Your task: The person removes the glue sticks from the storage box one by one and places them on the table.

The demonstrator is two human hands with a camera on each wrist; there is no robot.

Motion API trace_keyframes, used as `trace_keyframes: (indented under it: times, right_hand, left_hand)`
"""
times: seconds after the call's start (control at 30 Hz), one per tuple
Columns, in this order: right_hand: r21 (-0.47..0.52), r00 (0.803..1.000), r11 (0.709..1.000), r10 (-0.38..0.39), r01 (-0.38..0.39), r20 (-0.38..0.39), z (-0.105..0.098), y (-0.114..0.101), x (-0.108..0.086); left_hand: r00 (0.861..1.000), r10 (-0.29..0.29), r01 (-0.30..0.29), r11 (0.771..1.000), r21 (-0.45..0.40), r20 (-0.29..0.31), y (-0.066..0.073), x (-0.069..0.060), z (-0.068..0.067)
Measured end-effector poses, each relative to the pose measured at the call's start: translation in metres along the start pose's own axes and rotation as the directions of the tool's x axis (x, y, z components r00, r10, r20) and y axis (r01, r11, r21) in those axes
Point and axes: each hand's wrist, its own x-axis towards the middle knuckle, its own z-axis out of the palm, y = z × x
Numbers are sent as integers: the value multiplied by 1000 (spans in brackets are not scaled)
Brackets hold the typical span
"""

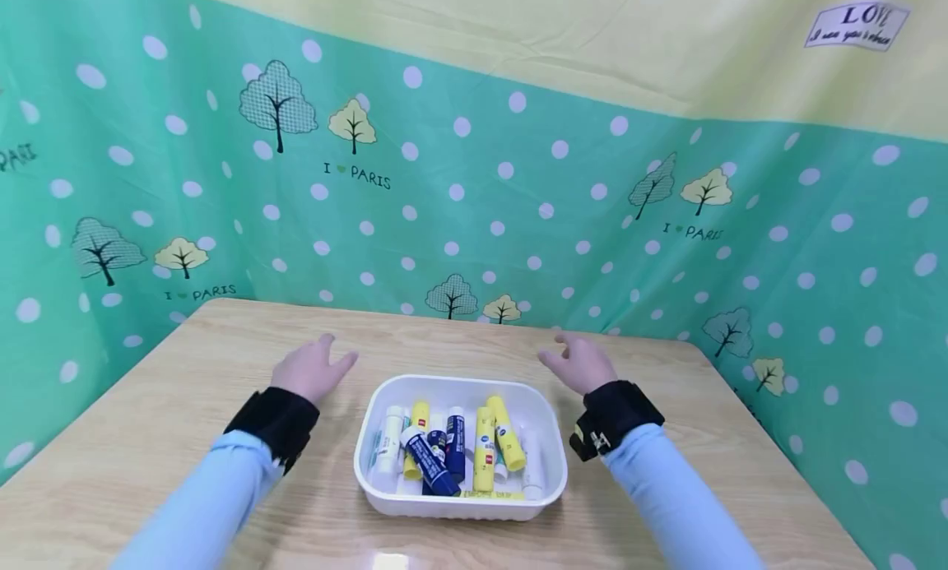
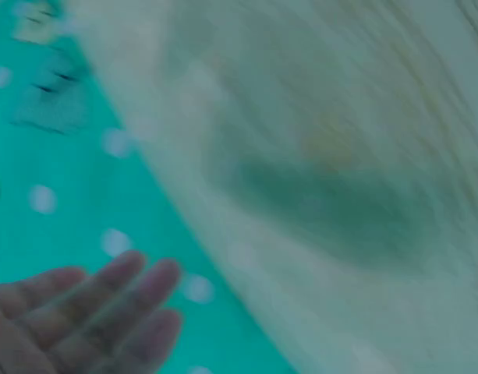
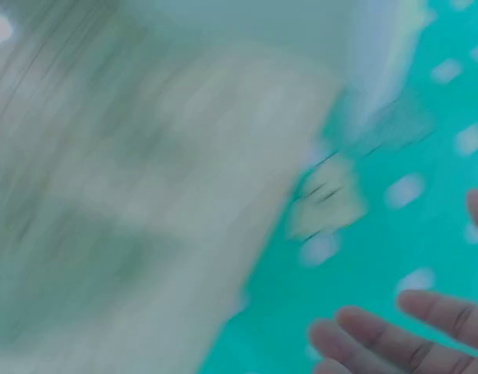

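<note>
Here it is, one white tray (image 1: 462,507) on your wooden table (image 1: 211,352)!
You've got pale grain running across the top, far corners rounded, a bright patch of glare (image 1: 390,562) on your side of the tray, and the tray itself sitting flat, long side facing you, while both wrist views catch the tabletop only as a blur.

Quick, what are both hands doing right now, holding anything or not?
Left hand: open, holding nothing.
Right hand: open, holding nothing.
</note>
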Motion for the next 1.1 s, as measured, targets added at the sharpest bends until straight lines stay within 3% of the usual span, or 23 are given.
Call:
trace_keyframes:
  times: [0.13,0.23,0.33,0.53,0.77,0.93,1.1]
  right_hand:
    - [63,999,997,-45,43,21,-7,-28,-21]
    - [98,993,994,-65,55,100,-3,-44,-34]
    - [112,975,993,-58,35,213,5,-53,-42]
    - [96,936,995,-23,-12,352,17,-56,-44]
    - [69,890,994,41,-81,454,27,-56,-40]
    - [52,861,993,67,-108,505,34,-57,-40]
    - [96,860,989,48,-112,508,39,-58,-41]
  left_hand:
    - [995,80,-70,988,-138,68,25,-22,-7]
    - [991,125,-113,974,-194,50,40,-37,-4]
    - [990,131,-117,967,-225,48,49,-49,3]
    - [980,133,-92,962,-258,148,49,-59,14]
    - [974,107,-57,969,-242,199,44,-61,23]
    - [974,118,-70,969,-238,195,49,-65,30]
    - [978,114,-69,966,-248,174,51,-67,34]
